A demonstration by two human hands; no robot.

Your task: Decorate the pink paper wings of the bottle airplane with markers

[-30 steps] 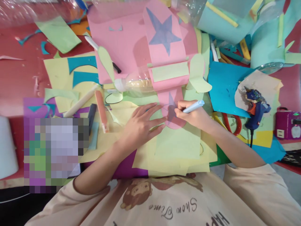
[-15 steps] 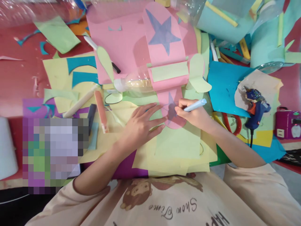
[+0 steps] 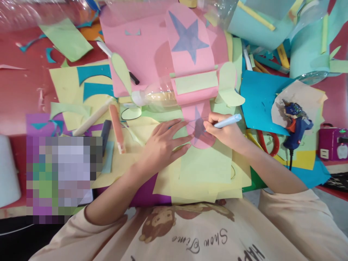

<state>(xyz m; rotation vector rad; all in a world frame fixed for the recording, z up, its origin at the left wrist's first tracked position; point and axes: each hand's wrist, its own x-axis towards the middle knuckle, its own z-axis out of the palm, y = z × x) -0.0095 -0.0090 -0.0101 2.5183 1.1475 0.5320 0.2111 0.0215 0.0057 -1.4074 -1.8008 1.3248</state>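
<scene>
My right hand is closed round a light blue marker, its tip end down at a blue star on the rounded lower flap of pink paper. Flat and with fingers spread, my left hand lies at the flap's left edge. The pink paper wraps a clear plastic bottle lying on its side, its neck to the left. A pale green strip crosses the wrap, and a larger blue star fills the upper flap. Pale green sheets lie underneath.
To the right are a blue glue gun, red-handled scissors and a purple box. An orange marker and a dark marker lie left. A paper-wrapped bottle stands at the upper right. Paper scraps cover the red table.
My right hand and the marker have shifted slightly to the right. My left hand stays in place on the paper.
</scene>
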